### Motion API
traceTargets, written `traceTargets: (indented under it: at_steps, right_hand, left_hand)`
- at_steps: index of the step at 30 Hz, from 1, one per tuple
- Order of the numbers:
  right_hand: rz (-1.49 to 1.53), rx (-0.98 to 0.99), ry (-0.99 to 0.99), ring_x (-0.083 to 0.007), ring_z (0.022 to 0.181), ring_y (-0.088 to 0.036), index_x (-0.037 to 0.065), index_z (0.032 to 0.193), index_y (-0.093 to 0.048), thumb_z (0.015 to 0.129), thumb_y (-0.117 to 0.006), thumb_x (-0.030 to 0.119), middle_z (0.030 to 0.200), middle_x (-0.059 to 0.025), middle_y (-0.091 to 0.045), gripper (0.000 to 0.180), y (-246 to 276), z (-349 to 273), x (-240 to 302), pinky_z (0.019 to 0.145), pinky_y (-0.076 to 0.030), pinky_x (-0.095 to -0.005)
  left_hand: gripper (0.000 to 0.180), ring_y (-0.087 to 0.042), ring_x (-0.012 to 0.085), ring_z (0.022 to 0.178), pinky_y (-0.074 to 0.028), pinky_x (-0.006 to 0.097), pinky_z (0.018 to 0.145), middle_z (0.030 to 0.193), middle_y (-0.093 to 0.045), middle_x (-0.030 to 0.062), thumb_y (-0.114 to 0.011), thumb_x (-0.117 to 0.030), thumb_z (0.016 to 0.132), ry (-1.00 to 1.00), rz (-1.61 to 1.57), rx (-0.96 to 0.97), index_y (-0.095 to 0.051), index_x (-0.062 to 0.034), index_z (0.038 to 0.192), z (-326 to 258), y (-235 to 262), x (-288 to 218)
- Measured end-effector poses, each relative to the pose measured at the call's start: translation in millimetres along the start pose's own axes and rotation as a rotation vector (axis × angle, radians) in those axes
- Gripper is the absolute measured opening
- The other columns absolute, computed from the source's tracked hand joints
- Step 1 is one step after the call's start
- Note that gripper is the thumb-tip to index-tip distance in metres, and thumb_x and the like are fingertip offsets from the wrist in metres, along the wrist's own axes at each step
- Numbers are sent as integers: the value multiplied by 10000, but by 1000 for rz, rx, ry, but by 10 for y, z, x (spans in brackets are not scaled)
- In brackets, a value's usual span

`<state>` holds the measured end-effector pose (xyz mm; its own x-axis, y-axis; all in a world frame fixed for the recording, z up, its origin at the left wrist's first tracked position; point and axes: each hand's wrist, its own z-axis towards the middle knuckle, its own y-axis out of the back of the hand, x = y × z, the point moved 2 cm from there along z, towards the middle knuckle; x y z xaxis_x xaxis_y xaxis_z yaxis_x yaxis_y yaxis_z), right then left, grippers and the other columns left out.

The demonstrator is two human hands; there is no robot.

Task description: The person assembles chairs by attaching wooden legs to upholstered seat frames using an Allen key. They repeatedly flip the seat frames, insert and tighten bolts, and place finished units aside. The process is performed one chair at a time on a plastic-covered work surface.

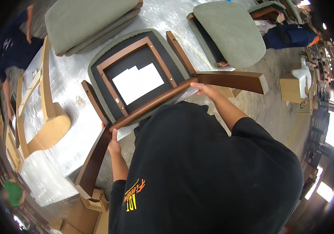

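A brown wooden chair with grey-green upholstery rests underside up on a wrapped table, its legs pointing toward me and out to both sides. On its black underside, within a brown wooden frame, lies a white paper sheet with a stepped edge. My left hand is closed around the near left corner, where a leg meets the round rail; its thumb shows on the near side and its fingers are mostly hidden behind the wood. At the opposite end of that rail, my right hand grips the near right corner.
Stacked grey-green padded seats sit at the far left, another padded chair at the far right. A pale wooden chair frame stands left. Co-workers are a person in dark clothing and one in blue. Cardboard boxes stand right.
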<state>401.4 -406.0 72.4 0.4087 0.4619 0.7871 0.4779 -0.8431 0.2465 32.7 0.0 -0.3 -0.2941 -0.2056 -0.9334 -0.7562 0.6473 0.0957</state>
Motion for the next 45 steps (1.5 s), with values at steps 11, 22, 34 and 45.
traceTargets:
  at_steps: [11, 22, 34, 45]
  right_hand:
    - [-35, 83, 71, -147, 646, -575, 80, 1633, -399, 873, -848, 441, 1293, -142, -635, 953, 69, 14, 35, 584, -522, -285]
    - [21, -263, 331, -212, 1242, -620, 88, 1531, -565, 961, -771, 516, 1357, -88, -685, 742, 528, 550, -543, 1025, -519, -364]
    - [-176, -592, 272, -151, 799, -642, -53, 1066, -755, 923, -809, 396, 901, -63, -731, 474, 1587, -951, 1330, 751, -530, -332]
    - [-996, -248, 88, -462, 1172, -683, -15, 1318, -648, 872, -783, 404, 1203, -306, -724, 626, 997, -506, 841, 1000, -529, -524]
  left_hand:
    - [836, -449, 235, 1453, -277, 357, 1248, 1621, -444, 127, -784, -213, 986, -27, 50, 10, -329, -12, 1659, -50, -41, -108]
    - [645, -522, 268, 1415, -361, 392, 1222, 1548, -542, 175, -702, -185, 1046, -64, -76, -84, -430, 27, 1591, 206, 206, 49]
    - [523, -660, 187, 1057, -507, 342, 989, 1167, -728, 134, -798, -172, 939, -195, 77, -399, -636, 97, 1358, -393, 753, -1258]
    - [505, -742, 371, 891, -558, 440, 814, 942, -760, 248, -835, -360, 836, 67, 583, -344, -738, 59, 1101, -617, 873, -2465]
